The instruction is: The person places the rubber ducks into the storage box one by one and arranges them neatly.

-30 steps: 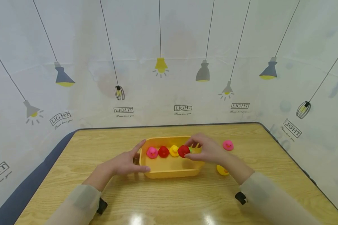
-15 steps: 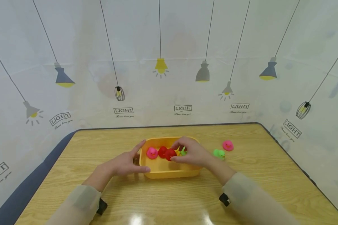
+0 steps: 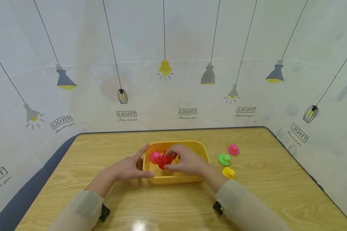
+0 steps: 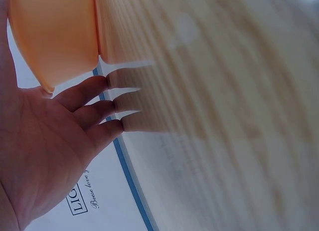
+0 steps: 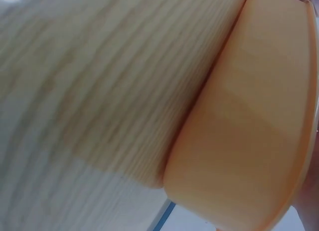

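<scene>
Your right hand (image 3: 185,160) is reaching into the yellow plastic tub (image 3: 200,148) & pinching a red rubber duck (image 3: 164,160) betw. thumb and fingertips, holding it low at the tub's left end, right beside the pink duck (image 3: 155,157) sitting inside. A bit of yellow duck (image 3: 177,158) is peeking out behind your fingers. Your left hand (image 3: 127,166) is lying flat w/ fingers straight, thumb along the tub's left wall, gripping nothing; the left wrist view is showing those fingers spread on the wooden table (image 3: 110,205) next to the tub. Three ducks are sitting on the table to the right of the tub: green duck (image 3: 224,159), another pink one (image 3: 233,149), another yellow one (image 3: 229,173). The backdrop sheet (image 3: 173,57) is showing hanging-lamp drawings w/ boxed "LIGHT" labels repeating; the script line under each is too small to read.
</scene>
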Demonstrator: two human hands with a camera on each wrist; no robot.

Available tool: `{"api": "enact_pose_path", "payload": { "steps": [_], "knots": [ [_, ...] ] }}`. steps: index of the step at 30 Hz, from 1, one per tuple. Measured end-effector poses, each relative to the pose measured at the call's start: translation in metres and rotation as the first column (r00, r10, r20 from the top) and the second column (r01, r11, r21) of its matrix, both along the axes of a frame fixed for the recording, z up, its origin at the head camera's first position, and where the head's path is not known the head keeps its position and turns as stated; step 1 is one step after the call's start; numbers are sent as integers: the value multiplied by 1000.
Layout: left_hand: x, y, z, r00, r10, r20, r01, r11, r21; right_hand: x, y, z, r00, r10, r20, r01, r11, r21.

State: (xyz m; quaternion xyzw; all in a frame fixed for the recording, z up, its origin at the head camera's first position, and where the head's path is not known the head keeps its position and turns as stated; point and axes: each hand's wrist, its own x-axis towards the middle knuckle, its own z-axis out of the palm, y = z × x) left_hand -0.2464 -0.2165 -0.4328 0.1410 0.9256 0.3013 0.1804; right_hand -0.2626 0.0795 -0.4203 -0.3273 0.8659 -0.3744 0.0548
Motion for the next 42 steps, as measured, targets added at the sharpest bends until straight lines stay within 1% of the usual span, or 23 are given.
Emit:
{"api": "enact_pose_path", "payload": {
  "steps": [4, 9, 11, 16, 21, 31, 42],
  "knots": [
    [0, 0, -2, 1000, -12, -7, 12, 1000, 5, 1, -7, 0, 1000, -5, 11, 5, 1000, 22],
    [0, -1, -2, 1000, -18, -15, 18, 1000, 9, 1, -15, -3, 999, -6, -34, 9, 997, 75],
    [0, -1, -2, 1000, -12, -14, 12, 1000, 9, 1, -18, -4, 999, -12, -38, 15, 997, 81],
    [0, -1, -2, 1000, -20, -18, 20, 1000, 16, 3, -24, -3, 999, -22, -36, 24, 996, 80],
    [0, -1, -2, 1000, -13, -18, 13, 1000, 13, 3, -29, -5, 999, -31, -42, 35, 994, 107],
    [0, -1, -3, 1000, -10, -24, 10, 1000, 0, 2, -32, -8, 999, -35, -10, 36, 989, 144],
    [1, 1, -1, 1000, -8, -11, 8, 1000, 2, -2, -35, -12, 996, -83, 38, 72, 973, 220]
  ]
}}
